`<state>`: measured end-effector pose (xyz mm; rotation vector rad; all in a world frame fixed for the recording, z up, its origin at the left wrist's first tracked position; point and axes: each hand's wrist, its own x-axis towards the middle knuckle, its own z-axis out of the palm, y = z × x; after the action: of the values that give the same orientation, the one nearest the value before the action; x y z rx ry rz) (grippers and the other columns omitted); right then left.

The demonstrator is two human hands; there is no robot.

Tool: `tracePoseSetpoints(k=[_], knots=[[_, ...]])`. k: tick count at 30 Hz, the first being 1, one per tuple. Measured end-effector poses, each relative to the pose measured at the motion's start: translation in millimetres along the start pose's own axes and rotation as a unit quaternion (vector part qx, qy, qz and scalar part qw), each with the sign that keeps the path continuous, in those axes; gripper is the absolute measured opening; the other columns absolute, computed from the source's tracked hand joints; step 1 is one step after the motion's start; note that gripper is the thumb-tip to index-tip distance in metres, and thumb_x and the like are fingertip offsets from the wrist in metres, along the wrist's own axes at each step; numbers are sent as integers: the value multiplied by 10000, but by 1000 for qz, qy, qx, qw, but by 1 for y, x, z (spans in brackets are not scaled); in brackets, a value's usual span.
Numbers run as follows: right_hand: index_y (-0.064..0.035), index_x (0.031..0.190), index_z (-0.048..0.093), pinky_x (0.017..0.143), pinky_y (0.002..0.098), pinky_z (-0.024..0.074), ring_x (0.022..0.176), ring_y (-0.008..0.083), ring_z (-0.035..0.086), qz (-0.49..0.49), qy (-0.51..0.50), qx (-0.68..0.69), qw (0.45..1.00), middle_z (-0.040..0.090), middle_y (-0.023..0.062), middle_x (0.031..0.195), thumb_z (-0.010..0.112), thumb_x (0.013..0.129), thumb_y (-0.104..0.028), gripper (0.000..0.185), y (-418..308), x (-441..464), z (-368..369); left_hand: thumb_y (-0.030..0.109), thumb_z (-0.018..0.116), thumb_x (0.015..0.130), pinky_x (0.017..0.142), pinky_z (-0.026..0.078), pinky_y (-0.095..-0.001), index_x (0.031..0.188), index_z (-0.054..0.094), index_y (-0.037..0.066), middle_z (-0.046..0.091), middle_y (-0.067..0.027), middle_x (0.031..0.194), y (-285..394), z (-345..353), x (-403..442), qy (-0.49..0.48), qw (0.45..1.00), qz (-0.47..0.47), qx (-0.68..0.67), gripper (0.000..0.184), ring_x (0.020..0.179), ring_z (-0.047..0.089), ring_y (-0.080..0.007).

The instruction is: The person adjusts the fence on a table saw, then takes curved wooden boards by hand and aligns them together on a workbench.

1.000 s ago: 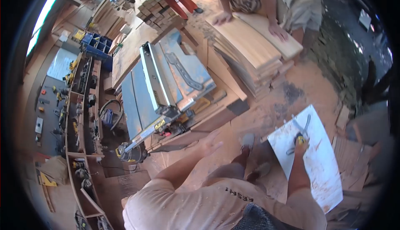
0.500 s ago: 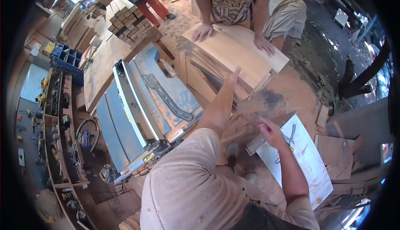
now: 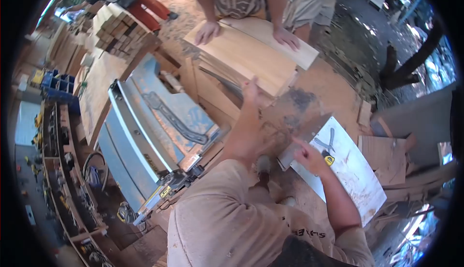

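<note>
My left hand (image 3: 251, 91) is at the near edge of a wide wooden board (image 3: 246, 49) on top of a stack, a finger stretched along it. It holds nothing that I can make out. My right hand (image 3: 310, 157) is over the left part of a white panel (image 3: 360, 175), index finger extended and the other fingers loosely bent, with nothing in it. Just right of it on the panel lie a yellow and black tape measure (image 3: 328, 160) and a grey plier-like tool (image 3: 327, 141). A second, paler board (image 3: 275, 35) lies beside the first.
Across the stack a co-worker's two hands (image 3: 208, 32) press on the boards. A table saw (image 3: 150, 122) stands at left, before stacked lumber (image 3: 121, 30) and tool shelves (image 3: 60, 170). Another person in red trousers (image 3: 147, 8) is at the back.
My right hand has left the tape measure and moved left, off the tool. My left hand has reached forward to the board stack. The view has shifted, and the saw appears further left.
</note>
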<state>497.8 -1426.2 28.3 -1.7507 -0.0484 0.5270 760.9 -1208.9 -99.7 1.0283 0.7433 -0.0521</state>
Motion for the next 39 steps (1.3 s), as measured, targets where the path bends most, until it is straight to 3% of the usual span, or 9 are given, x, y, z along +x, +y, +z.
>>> tracePoseSetpoints(k=[6, 9, 11, 15, 21, 24, 30, 34, 39], knots=[[-38, 1296, 459, 555, 250, 471, 635, 111, 579, 252, 182, 100, 945, 615, 60, 743, 555, 886, -125, 430, 146, -196, -11, 214, 645, 855, 384, 309, -178, 934, 494, 105, 519, 17, 760, 38, -67, -13, -46, 995, 55, 72, 202, 523, 441, -65], [-17, 1288, 456, 540, 253, 472, 635, 122, 590, 303, 215, 140, 918, 622, 73, 759, 563, 887, -143, 434, 168, -233, -20, 204, 634, 858, 431, 402, -197, 960, 531, 73, 570, -12, 813, 43, -94, -8, -88, 991, 72, 71, 195, 586, 529, -91], [-9, 1287, 454, 533, 252, 468, 631, 119, 585, 285, 195, 130, 930, 621, 73, 765, 563, 886, -142, 436, 188, -234, -33, 184, 589, 878, 584, 523, -277, 1051, 540, 26, 617, -78, 923, 44, -94, -16, -76, 994, 76, 35, 240, 738, 625, -172], [-1, 1288, 449, 529, 249, 460, 627, 111, 573, 223, 123, 62, 965, 615, 69, 777, 560, 888, -148, 440, 203, -212, -69, 188, 532, 904, 755, 541, -374, 1124, 533, -28, 622, -148, 1036, 20, -83, -10, -50, 992, 111, -42, 309, 899, 642, -261], [-9, 1289, 455, 524, 237, 442, 618, 97, 548, 192, 131, 70, 970, 607, 55, 745, 572, 885, -152, 444, 203, -216, -93, 376, 432, 952, 934, 439, -414, 1164, 493, -149, 565, -275, 1172, 31, -37, -56, 125, 979, 104, 127, 570, 1069, 571, -374], [-24, 1285, 469, 496, 237, 425, 589, 87, 524, 221, 146, 65, 962, 596, 43, 714, 589, 881, -151, 440, 214, -247, -87, 506, 398, 930, 976, 393, -402, 1183, 478, -166, 522, -315, 1211, 20, -65, -28, 220, 891, 152, 368, 722, 1132, 521, -410], [-36, 1264, 491, 525, 243, 449, 618, 93, 543, 246, 128, -27, 960, 592, 37, 744, 585, 892, -170, 407, 265, -283, -61, 631, 339, 894, 999, 375, -435, 1195, 536, -74, 535, -271, 1220, -8, -52, -104, 126, 845, 165, 493, 791, 1176, 490, -396], [-38, 1255, 499, 554, 240, 441, 625, 86, 532, 200, 188, 58, 960, 571, 12, 725, 584, 899, -231, 413, 211, -239, -54, 292, 475, 953, 921, 433, -355, 1232, 493, -89, 578, -196, 1181, -64, -109, -187, -67, 910, 201, 357, 472, 1065, 560, -262], [-69, 1263, 510, 677, 279, 464, 784, 125, 554, 138, 217, 149, 955, 604, 54, 879, 644, 861, -332, 498, 213, -166, -43, 239, 538, 923, 909, 430, -338, 1225, 479, -75, 584, -158, 1141, -108, -176, -298, -149, 895, 87, 411, 440, 1050, 555, -220]])
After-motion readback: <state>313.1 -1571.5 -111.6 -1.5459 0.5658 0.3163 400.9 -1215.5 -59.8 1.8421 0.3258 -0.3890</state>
